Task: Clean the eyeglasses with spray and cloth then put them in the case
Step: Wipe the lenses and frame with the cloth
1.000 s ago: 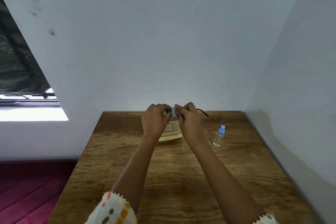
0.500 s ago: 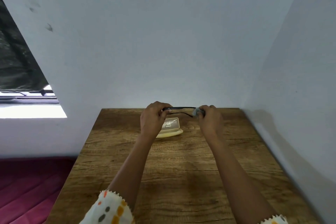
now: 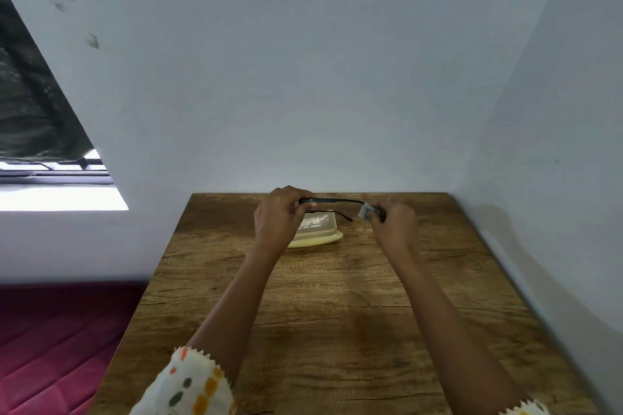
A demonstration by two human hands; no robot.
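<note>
Black eyeglasses point(image 3: 333, 201): thin dark frame, probably plastic, held in the air over the far edge of the desk. Both temple arms are unfolded and point to the right; the lenses are hidden behind the left hand.
Left hand point(image 3: 281, 216): fingers curled round the front of the frame, gripping it.
Right hand point(image 3: 394, 224): pinches the cloth round the tip of the upper temple arm.
Cloth point(image 3: 365, 211): small, pale grey and soft, bunched between the fingers.
Case point(image 3: 323, 239): pale yellow, a long rounded shell lying open on the desk near its far edge, just under the eyeglasses. The raised part looks translucent, and its print is too small to read.
Desk point(image 3: 337, 313): brown wood grain, matt, with dark cracks and knots.
Spray: no bottle shows.
Done so far: wiping appears to be under way and has reached a temple arm. Whether the lenses were sprayed cannot be told.
Left to do: likely finish the wipe, fold both arms, lay the eyeglasses in the case and close it.
</note>
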